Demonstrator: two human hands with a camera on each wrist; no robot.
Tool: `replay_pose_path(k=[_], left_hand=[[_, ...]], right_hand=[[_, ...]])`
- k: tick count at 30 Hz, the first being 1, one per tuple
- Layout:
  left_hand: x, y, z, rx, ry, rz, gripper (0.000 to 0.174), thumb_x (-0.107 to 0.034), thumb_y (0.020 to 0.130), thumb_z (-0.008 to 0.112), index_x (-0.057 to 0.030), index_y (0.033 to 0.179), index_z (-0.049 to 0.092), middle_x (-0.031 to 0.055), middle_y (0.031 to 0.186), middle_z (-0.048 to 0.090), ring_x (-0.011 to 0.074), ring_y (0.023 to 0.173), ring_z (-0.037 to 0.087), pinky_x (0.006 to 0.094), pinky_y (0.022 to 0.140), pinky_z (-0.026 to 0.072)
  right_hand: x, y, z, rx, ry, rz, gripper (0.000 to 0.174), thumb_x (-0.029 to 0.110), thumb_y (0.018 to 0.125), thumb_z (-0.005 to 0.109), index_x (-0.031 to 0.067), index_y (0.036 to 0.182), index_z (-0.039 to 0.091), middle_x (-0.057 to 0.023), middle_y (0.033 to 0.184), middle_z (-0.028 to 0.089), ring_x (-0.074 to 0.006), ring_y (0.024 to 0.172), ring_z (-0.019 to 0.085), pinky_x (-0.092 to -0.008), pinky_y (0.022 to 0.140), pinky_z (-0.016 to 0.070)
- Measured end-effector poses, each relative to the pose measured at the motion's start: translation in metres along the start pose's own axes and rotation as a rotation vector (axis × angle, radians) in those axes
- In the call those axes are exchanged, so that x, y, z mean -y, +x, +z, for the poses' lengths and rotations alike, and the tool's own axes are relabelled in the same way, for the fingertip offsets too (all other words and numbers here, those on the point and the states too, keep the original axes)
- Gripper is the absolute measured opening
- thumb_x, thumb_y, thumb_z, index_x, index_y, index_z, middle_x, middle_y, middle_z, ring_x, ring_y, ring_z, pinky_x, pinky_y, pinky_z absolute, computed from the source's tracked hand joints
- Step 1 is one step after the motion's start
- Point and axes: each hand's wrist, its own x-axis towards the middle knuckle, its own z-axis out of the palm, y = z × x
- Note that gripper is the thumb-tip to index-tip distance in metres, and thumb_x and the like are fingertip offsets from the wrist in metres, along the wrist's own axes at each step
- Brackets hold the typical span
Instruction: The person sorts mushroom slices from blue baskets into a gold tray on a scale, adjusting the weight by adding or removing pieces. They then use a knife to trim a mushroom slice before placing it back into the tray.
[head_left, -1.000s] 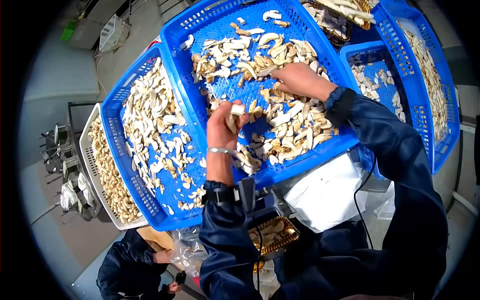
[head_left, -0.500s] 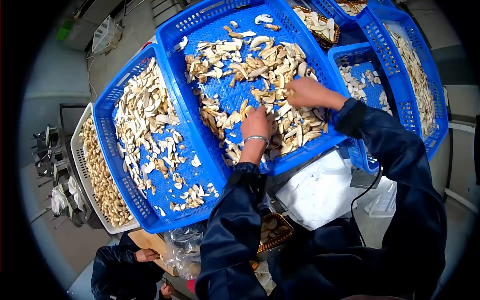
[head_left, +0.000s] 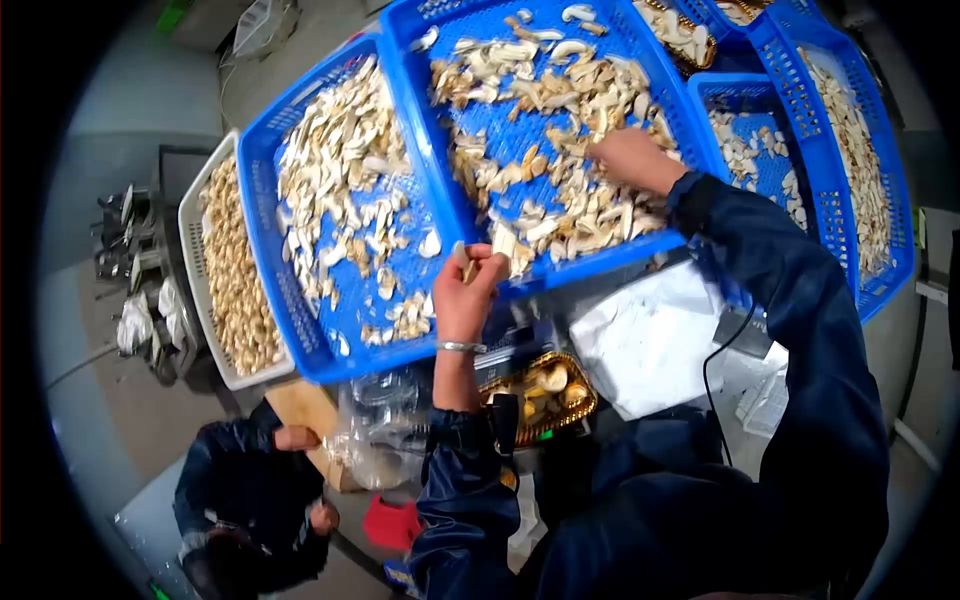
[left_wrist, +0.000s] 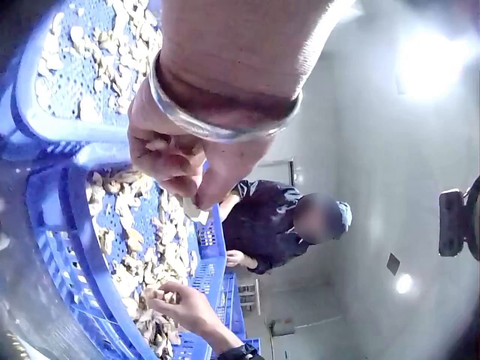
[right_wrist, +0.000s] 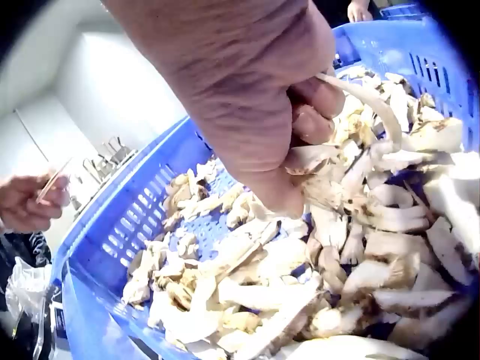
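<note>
Sliced mushrooms point(head_left: 600, 215) lie loosely spread in the large blue basket point(head_left: 672, 85). My left hand point(head_left: 465, 305), with a silver bangle at the wrist, is raised at that basket's near edge and pinches a pale mushroom slice point(head_left: 505, 241) between thumb and fingers. In the right wrist view the slice point(right_wrist: 54, 180) shows thin and edge-on. Down among the slices at the basket's right side is my right hand point(head_left: 637, 160). Its fingers point(right_wrist: 313, 124) curl round a mushroom slice point(right_wrist: 371, 103), with the thumb pointing into the pile.
A second blue basket point(head_left: 318, 365) of slices adjoins on the left, then a white crate point(head_left: 235, 378) of small whole mushrooms. More blue baskets point(head_left: 705, 120) stand right. Nearer me are a gold-rimmed tray point(head_left: 545, 430) and white sheet point(head_left: 650, 340). Another person point(head_left: 255, 490) works at lower left.
My left hand dipped into the slices half a second ago, then came back toward me and left with a slice. My right hand stays in the same part of the basket. The head view has shifted.
</note>
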Motion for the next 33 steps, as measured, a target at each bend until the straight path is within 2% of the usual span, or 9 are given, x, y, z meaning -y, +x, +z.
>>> replay_pose_path(k=[5,6,10,13,15,17,20,26,33], left_hand=[[0.041,-0.122,-0.077,-0.255,-0.081,-0.108,0.014,-0.019,0.081,0.067,-0.0088,0.087,0.059,-0.0056,0.069,0.054,0.0008,0.052,0.043,0.0167,0.043,0.0295],[0.060,-0.140,-0.084,-0.296,-0.130,-0.136,0.013,-0.018,0.081,0.067,-0.0093,0.088,0.060,-0.0060,0.068,0.054,0.0004,0.051,0.042,0.0163,0.043,0.0288],[0.142,-0.177,-0.078,-0.291,-0.127,-0.103,0.014,-0.016,0.080,0.066,-0.0052,0.088,0.062,-0.0040,0.071,0.056,0.0023,0.055,0.047,0.0180,0.048,0.0373],[0.155,-0.188,-0.061,-0.254,-0.042,-0.037,0.019,-0.013,0.083,0.064,0.0002,0.096,0.062,0.0012,0.079,0.062,0.0053,0.063,0.054,0.0211,0.056,0.0443],[0.174,-0.186,-0.056,-0.372,0.038,0.079,0.020,-0.013,0.083,0.063,0.0001,0.098,0.061,0.0013,0.080,0.062,0.0056,0.062,0.054,0.0209,0.056,0.0453],[0.153,-0.200,-0.055,-0.373,-0.065,0.091,0.019,-0.013,0.085,0.060,-0.0006,0.100,0.060,0.0010,0.083,0.061,0.0058,0.064,0.054,0.0206,0.055,0.0454],[0.148,-0.207,-0.065,-0.433,-0.103,0.197,0.016,-0.013,0.086,0.060,-0.0018,0.097,0.059,-0.0009,0.083,0.059,0.0055,0.060,0.052,0.0208,0.052,0.0431],[0.158,-0.226,-0.070,-0.386,-0.252,0.070,0.016,-0.016,0.088,0.057,-0.0038,0.098,0.058,0.0001,0.077,0.059,0.0054,0.055,0.051,0.0185,0.047,0.0379],[0.181,-0.236,-0.076,-0.422,-0.248,0.020,0.016,-0.021,0.088,0.059,-0.0061,0.094,0.060,-0.0017,0.071,0.057,0.0035,0.049,0.046,0.0177,0.043,0.0341]], right_hand=[[0.032,-0.012,-0.058,-0.033,0.700,0.392,0.043,0.035,0.078,0.065,0.0090,0.113,0.062,-0.0071,0.078,0.066,-0.0154,0.065,0.062,-0.0297,0.052,0.0444],[0.047,-0.016,-0.061,-0.169,0.849,0.365,0.035,0.033,0.081,0.064,0.0066,0.104,0.064,-0.0022,0.076,0.064,-0.0092,0.063,0.057,-0.0235,0.051,0.0409],[0.107,-0.047,-0.075,0.265,0.995,0.333,0.022,0.030,0.079,0.063,0.0083,0.082,0.059,0.0017,0.066,0.055,-0.0051,0.057,0.048,-0.0199,0.050,0.0376],[0.193,-0.074,-0.089,0.570,0.932,0.111,0.034,0.031,0.075,0.062,0.0041,0.096,0.064,-0.0044,0.076,0.063,-0.0124,0.067,0.057,-0.0289,0.059,0.0473],[0.239,-0.082,-0.072,0.426,0.645,-0.301,0.032,0.030,0.074,0.062,0.0047,0.095,0.064,-0.0137,0.078,0.065,-0.0263,0.066,0.062,-0.0369,0.059,0.0475],[0.276,-0.088,-0.057,0.455,0.538,-0.421,0.031,0.031,0.074,0.062,0.0066,0.094,0.064,-0.0149,0.078,0.064,-0.0337,0.070,0.061,-0.0411,0.062,0.0470],[0.304,-0.097,-0.050,0.442,0.626,-0.386,0.035,0.029,0.078,0.062,0.0101,0.108,0.060,-0.0134,0.084,0.064,-0.0316,0.077,0.061,-0.0408,0.066,0.0470],[0.287,-0.110,-0.058,0.055,0.765,-0.163,0.026,0.017,0.083,0.051,0.0100,0.104,0.064,-0.0135,0.097,0.064,-0.0298,0.089,0.061,-0.0382,0.079,0.0474],[0.197,-0.158,-0.076,0.152,0.892,0.153,0.025,0.021,0.086,0.053,0.0033,0.102,0.063,-0.0065,0.091,0.066,-0.0140,0.074,0.063,-0.0281,0.066,0.0506]])
